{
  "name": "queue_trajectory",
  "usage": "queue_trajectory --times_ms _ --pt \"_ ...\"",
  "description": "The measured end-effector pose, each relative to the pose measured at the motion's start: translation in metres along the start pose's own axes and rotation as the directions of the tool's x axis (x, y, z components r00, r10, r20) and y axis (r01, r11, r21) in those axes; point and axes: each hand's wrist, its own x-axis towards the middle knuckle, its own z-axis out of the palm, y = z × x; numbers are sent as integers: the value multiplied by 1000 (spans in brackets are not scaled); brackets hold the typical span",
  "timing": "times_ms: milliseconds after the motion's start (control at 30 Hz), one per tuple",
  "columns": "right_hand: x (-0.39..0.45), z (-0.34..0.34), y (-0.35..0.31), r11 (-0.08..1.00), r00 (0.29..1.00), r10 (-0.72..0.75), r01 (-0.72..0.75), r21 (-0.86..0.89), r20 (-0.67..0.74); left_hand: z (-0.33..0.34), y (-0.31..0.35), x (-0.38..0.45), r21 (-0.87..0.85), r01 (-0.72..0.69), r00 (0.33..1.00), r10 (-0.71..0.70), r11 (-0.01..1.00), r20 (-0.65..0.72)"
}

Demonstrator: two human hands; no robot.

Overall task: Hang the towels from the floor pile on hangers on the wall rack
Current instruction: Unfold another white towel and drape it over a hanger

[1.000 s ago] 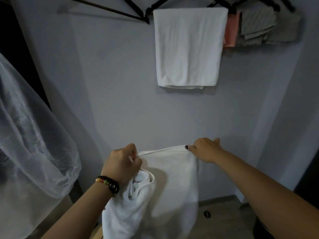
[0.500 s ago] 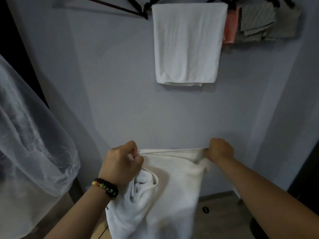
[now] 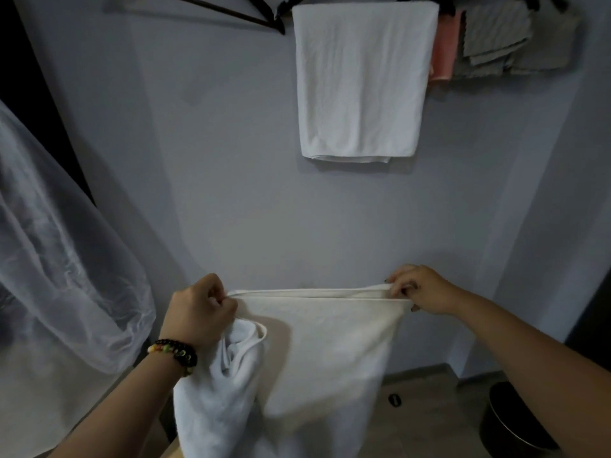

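Note:
I hold a white towel (image 3: 317,352) stretched out in front of me, low in the view. My left hand (image 3: 198,312) grips its top left corner, with a bunch of cloth hanging under the wrist. My right hand (image 3: 420,290) pinches the top right corner. The top edge runs taut between them in a double layer. High on the wall, a folded white towel (image 3: 360,81) hangs from a dark hanger on the wall rack (image 3: 231,11). A pink towel (image 3: 446,47) and grey towels (image 3: 496,38) hang to its right.
A translucent plastic cover (image 3: 56,259) bulges in at the left. A dark round bin (image 3: 515,421) stands on the floor at the lower right. A small dark object (image 3: 394,399) lies on the floor by the wall. The grey wall is close ahead.
My right hand has moved further right, pulling the towel's top edge out wider and taut. The left hand keeps its grip and has shifted a little left.

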Motion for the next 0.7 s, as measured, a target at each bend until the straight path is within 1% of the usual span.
queue_trajectory --times_ms 67,133,200,233,267,300,333,367,400,433,467,567,700 --pt "-2 -6 -10 1000 996 -15 15 0 85 2 -9 1 -5 51 999 -51 999 13" --pt "-6 -13 -19 1000 997 3 -6 29 76 3 -16 3 -10 92 996 -91 996 7" --pt "-13 -20 -25 1000 999 -20 19 24 49 2 -21 6 -9 126 992 -126 992 -4" --pt "-16 -22 -28 998 997 -52 55 -41 57 1 -23 7 -10 139 990 -139 990 -7" --pt "-19 -22 -28 986 995 -69 80 -149 75 1 -23 7 -14 148 989 -148 989 -11" --pt "-20 -18 -28 951 992 -76 103 -291 102 1 -22 6 -19 154 988 -155 988 -17" --pt "-20 -13 -27 890 987 -87 137 -434 133 2 -21 6 -25 158 987 -159 987 -22" --pt "-20 -7 -25 823 982 -101 173 -542 160 2 -19 6 -33 162 986 -163 986 -25" --pt "-19 -2 -20 772 977 -130 208 -601 171 2 -18 6 -44 165 986 -167 985 -27" --pt "-18 2 -15 746 972 -167 233 -623 163 2 -18 7 -55 164 986 -166 985 -30" --pt "-18 4 -11 744 969 -206 247 -621 138 1 -18 7 -62 157 987 -159 986 -32" --pt "-17 1 -4 795 946 -323 294 -530 40 -2 -21 11 -60 116 992 -119 991 -38" --pt "-12 -10 -15 845 893 -437 369 -386 -103 -1 -25 15 14 90 996 -90 996 -8"
